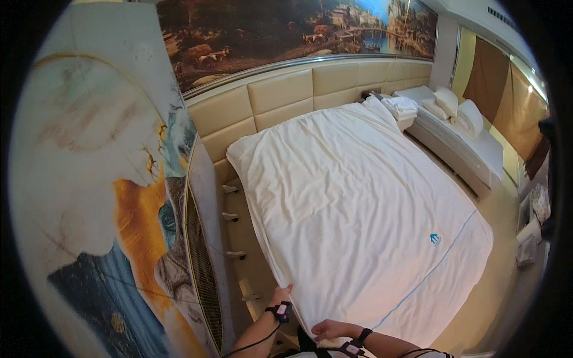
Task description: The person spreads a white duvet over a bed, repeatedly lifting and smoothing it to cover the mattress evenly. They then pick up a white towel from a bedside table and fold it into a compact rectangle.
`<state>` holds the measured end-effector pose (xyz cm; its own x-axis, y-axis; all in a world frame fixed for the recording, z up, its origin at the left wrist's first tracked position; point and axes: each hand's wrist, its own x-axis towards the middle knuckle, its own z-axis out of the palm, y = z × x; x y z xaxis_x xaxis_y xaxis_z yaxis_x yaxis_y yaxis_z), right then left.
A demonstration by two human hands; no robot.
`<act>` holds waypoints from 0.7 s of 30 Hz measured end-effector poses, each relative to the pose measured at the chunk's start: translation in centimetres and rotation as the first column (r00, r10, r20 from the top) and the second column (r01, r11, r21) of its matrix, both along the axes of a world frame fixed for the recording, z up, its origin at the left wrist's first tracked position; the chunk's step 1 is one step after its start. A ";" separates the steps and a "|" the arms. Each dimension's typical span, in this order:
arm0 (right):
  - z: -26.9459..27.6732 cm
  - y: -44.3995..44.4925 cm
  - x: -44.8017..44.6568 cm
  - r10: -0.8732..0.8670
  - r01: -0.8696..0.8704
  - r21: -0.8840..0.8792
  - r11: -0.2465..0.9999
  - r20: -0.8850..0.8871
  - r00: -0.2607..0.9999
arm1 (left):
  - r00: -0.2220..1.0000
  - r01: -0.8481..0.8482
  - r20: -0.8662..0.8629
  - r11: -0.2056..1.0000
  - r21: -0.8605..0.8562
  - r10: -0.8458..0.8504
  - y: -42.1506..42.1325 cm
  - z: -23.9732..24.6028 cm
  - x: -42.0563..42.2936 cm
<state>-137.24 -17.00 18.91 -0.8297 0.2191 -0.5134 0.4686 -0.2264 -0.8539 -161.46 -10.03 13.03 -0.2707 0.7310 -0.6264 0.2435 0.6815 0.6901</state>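
Observation:
A wrinkled white duvet (358,179) with a blue stripe and a small blue emblem lies over the large bed in front of me. My left hand (282,294) grips its left edge near the lower left part. Lower down, my right hand (329,330) pinches the same edge close to the bed's near left corner. Both wrists wear dark straps with small devices and cables.
Along the far wall runs a cream padded headboard (282,96). Folded white linen (399,107) rests beside the bed's far right corner. Pillows (446,101) lie on a second narrow bed (452,138). A painted wall panel (98,156) stands at left.

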 end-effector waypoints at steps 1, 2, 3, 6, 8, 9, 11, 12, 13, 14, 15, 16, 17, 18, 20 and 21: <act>-0.2 1.3 -0.4 -0.106 0.106 0.000 0.994 0.019 0.994 | 0.991 -0.072 0.121 0.993 0.088 0.061 0.1 0.1 -0.4; -0.2 3.0 -0.9 -0.197 0.197 -0.013 0.980 0.014 0.980 | 0.900 -0.228 0.408 0.963 0.141 0.153 -0.2 0.1 -0.7; -0.2 4.6 -1.6 -0.282 0.287 -0.043 0.957 0.097 0.955 | 0.857 -0.256 0.509 0.926 0.278 0.084 -0.5 0.3 -1.0; -0.2 11.3 -5.8 -0.588 0.489 0.664 0.566 -0.091 0.804 | 0.920 -0.099 0.390 0.944 0.316 -0.035 -1.8 1.5 -1.4; -0.4 15.4 -9.0 -0.623 0.436 0.810 0.391 -0.115 0.774 | 0.904 -0.038 0.411 0.936 0.351 -0.118 -2.4 2.5 -1.5; -0.8 17.2 -10.7 -0.626 0.353 0.826 0.440 0.000 0.780 | 0.906 0.031 0.391 0.948 0.318 -0.161 -2.5 3.0 -1.7; -1.7 20.0 -13.0 -0.568 0.251 0.781 0.573 0.157 0.808 | 0.900 0.118 0.374 0.951 0.286 -0.224 -2.3 4.0 -2.1; -2.2 21.2 -13.6 -0.509 0.225 0.727 0.649 0.195 0.838 | 0.888 0.137 0.378 0.937 0.321 -0.260 -2.2 4.4 -2.4; -2.7 22.1 -13.9 -0.475 0.197 0.683 0.704 0.246 0.845 | 0.898 0.234 0.314 0.939 0.253 -0.308 -1.8 4.7 -2.8; -3.1 22.8 -14.2 -0.445 0.165 0.703 0.692 0.235 0.864 | 0.894 0.304 0.265 0.923 0.236 -0.362 -1.4 4.9 -3.4; -3.3 23.1 -14.0 -0.450 0.203 0.702 0.682 0.184 0.874 | 0.881 0.374 0.221 0.902 0.217 -0.419 -0.7 4.9 -4.0; -3.5 23.7 -13.8 -0.492 0.370 0.523 0.768 0.111 0.864 | 0.836 0.340 0.414 0.932 0.123 -0.360 0.0 4.7 -4.6; -3.5 24.0 -13.4 -0.519 0.460 0.279 0.843 0.195 0.832 | 0.830 0.294 0.475 0.953 0.072 -0.292 1.2 4.4 -5.5; -3.3 24.4 -13.0 -0.544 0.523 0.191 0.831 0.082 0.835 | 0.798 0.268 0.555 0.963 0.022 -0.235 2.5 3.9 -6.2; -2.8 25.0 -12.4 -0.604 0.603 -0.039 0.796 -0.011 0.797 | 0.660 0.091 0.751 0.991 -0.103 0.018 6.4 2.6 -7.7; -2.4 25.4 -12.4 -0.576 0.575 -0.046 0.817 -0.016 0.817 | 0.540 -0.002 0.835 0.992 -0.126 0.107 9.1 1.7 -8.7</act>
<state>-149.67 8.41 16.46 -0.5726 0.6425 -0.5093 0.2184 -0.4793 -0.8501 -170.16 -0.96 14.78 0.3797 0.6542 -0.6541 -0.4503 0.7484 0.4871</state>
